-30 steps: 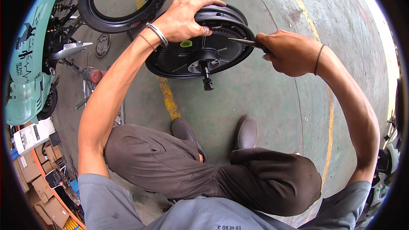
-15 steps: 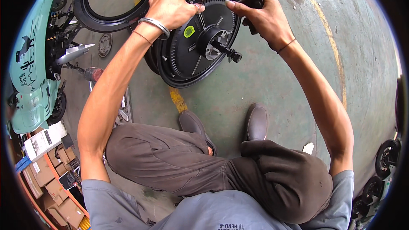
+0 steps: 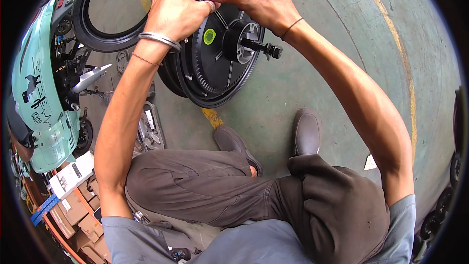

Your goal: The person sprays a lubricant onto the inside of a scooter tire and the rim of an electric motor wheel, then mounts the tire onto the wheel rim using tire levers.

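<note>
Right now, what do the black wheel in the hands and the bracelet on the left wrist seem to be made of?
The black hub-motor wheel looks like cast metal with a matte black coating: rigid ribs and spokes, dull sheen. Its axle seems to be dark steel. The bracelet looks like polished silvery metal, since it shines brightly; the exact alloy cannot be told.

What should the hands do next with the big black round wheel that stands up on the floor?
Probably keep the black round hub-motor wheel steady before anything else. It stands on its edge on the green concrete floor, and only the left hand and right hand at its top rim hold it upright. Letting go would likely tip it.
</note>
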Demonstrator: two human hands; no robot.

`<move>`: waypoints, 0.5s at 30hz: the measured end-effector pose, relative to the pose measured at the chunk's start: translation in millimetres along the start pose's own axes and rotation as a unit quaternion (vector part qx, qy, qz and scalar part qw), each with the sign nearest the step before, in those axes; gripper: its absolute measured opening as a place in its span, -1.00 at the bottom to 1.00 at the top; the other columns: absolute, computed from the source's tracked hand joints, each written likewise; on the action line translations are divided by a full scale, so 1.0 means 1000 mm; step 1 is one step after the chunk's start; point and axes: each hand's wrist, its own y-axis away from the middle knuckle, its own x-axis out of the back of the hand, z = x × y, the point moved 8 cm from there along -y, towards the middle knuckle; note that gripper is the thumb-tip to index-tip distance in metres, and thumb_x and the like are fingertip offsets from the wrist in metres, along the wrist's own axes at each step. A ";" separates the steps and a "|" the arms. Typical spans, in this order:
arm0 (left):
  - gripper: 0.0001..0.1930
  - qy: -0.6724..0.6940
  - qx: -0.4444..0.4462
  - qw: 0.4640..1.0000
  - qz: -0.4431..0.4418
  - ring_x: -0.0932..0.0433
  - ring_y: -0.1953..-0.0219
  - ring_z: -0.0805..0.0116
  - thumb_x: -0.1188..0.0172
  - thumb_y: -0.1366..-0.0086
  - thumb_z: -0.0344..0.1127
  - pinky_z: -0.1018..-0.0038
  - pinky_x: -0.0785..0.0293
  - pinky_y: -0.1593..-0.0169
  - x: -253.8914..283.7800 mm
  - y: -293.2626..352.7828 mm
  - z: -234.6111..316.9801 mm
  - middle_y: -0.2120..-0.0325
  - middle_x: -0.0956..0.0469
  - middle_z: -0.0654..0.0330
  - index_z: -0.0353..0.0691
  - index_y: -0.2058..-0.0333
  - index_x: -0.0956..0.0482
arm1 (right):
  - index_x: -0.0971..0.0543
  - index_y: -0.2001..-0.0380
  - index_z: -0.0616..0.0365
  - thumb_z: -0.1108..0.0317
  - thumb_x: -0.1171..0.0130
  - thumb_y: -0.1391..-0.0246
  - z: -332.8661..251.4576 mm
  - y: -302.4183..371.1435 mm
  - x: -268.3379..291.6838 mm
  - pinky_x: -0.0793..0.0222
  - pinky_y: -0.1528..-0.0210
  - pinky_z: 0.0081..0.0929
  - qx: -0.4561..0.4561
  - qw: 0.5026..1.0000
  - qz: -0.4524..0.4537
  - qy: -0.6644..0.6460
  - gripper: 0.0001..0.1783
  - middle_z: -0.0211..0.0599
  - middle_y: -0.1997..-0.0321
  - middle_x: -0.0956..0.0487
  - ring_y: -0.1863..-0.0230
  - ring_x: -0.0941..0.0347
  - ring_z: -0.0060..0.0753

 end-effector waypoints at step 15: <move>-0.38 0.085 0.074 0.994 0.002 -0.66 0.34 0.31 -0.45 0.06 -0.23 0.45 -0.55 0.18 0.000 -0.002 -0.044 0.33 -0.66 -0.04 -0.43 0.02 -0.53 | -0.38 0.27 0.35 0.23 -0.27 0.06 0.004 -0.020 -0.018 -0.42 0.31 -0.09 0.074 0.990 0.006 0.122 -0.57 0.24 0.42 -0.55 0.31 -0.54 0.24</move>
